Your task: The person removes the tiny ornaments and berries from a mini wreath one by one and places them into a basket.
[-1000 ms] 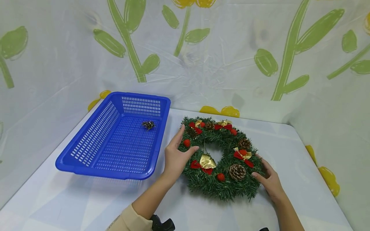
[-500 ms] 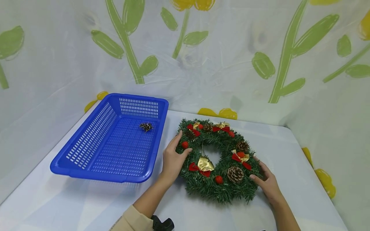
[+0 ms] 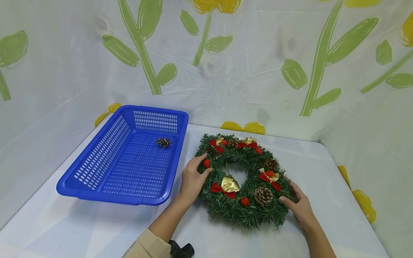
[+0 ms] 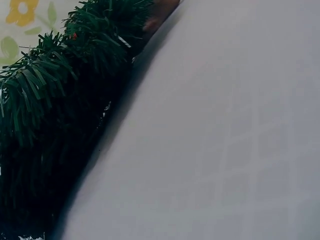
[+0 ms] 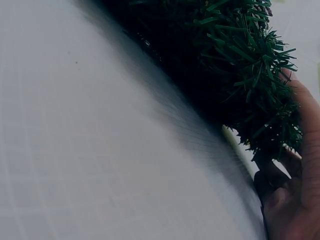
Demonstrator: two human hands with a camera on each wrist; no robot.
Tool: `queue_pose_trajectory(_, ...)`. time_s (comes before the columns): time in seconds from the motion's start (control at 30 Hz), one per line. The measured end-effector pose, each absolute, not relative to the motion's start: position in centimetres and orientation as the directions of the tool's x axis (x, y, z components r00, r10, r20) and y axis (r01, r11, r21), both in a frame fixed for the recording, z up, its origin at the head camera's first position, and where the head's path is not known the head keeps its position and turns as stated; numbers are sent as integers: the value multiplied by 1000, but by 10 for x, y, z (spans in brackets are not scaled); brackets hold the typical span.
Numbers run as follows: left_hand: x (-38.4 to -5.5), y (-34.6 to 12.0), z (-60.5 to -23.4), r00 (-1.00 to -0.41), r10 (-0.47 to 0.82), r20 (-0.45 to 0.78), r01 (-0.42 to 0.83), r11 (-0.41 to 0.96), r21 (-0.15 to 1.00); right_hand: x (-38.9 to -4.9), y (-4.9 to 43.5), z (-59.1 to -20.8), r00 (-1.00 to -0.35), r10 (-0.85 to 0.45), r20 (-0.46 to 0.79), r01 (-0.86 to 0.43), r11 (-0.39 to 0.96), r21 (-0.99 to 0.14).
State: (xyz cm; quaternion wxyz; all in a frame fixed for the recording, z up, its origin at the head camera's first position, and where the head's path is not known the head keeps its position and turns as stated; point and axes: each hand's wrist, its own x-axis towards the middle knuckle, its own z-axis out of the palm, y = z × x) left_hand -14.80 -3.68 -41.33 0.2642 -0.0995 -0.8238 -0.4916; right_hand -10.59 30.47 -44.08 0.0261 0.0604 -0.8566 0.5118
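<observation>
A green Christmas wreath [image 3: 222, 209] lies on the white table, trimmed with pine cones [image 3: 263, 196], red bows [image 3: 217, 187], red berries [image 3: 245, 201] and a gold ornament [image 3: 230, 184]. My left hand [image 3: 191, 181] grips its left side, index finger and thumb on either side of a red berry. On the lower right, my right hand [image 3: 301, 206] holds the outer edge, thumb on top. The right wrist view shows fingers [image 5: 277, 200] curled under the green branches [image 5: 260, 75]. Most of my left hand is outside the left wrist view.
To the left stands a blue perforated plastic basket [image 3: 106, 198] with a small dark pine-cone-like piece [image 3: 164, 143] inside. A white curtain [image 3: 238, 86] printed with yellow flowers and green leaves surrounds the table [image 3: 335, 215] at the back and sides.
My left fingers have come down and closed nearer the thumb on the wreath's left side. My right hand keeps its hold at the right edge. The head view has shifted slightly.
</observation>
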Motion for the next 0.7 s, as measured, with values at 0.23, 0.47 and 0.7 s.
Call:
queue_pose_trajectory(0.23,-151,-39,-417,-829,-87,552,431,530,731,-106,306,-441,-989,-88,116,-144,471,-870)
queue_pose_trajectory(0.47,-151,-39,-416,-800,-87,593,470,523,711,-106,306,-443,-987,-96,131,-161,457,-875)
queue_pose_trajectory(0.7,-149,-38,-415,-767,-137,627,506,472,722,-107,307,-440,-991,-88,96,-127,471,-873)
